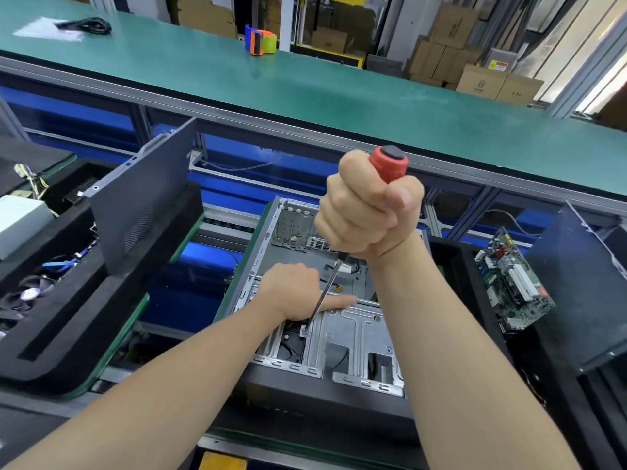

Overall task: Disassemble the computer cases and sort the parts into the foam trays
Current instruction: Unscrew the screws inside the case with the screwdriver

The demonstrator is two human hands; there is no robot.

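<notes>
From the head camera, the person's right hand (pixel 368 212) is raised above the computer case (pixel 356 337), its fingers wrapped tight in a fist round the red handle of a screwdriver (pixel 388 162). The steel shaft slants down and to the left, and its tip sits on a screw (pixel 306 331) in the case's silver metal bracket.

The left hand (pixel 291 290) rests on a crossbar of the case just beside the shaft. Its forefinger lies straight along the bar, pointing right. The other fingers are tucked under the back of the hand, so whether they grip anything cannot be told.

The case lies open on its side in the middle of the near worktop, between two black foam trays. The left foam tray (pixel 68 334) holds a dark side panel (pixel 142 198) standing on edge and leaning, and further left a white box (pixel 20 225), a blue cable (pixel 59 266) and a fan (pixel 30 293). The right foam tray (pixel 458 266) carries a green motherboard (pixel 512 283), tilted up on edge, with another dark panel (pixel 583 293) just beside it.

Behind runs a long green worktop (pixel 305 89). On it stand an orange and green tape dispenser (pixel 260 40) and, far to the left, a coiled black cable (pixel 86 26) (lying on something pale and flat). Cardboard boxes (pixel 481 83) are stacked beyond.
</notes>
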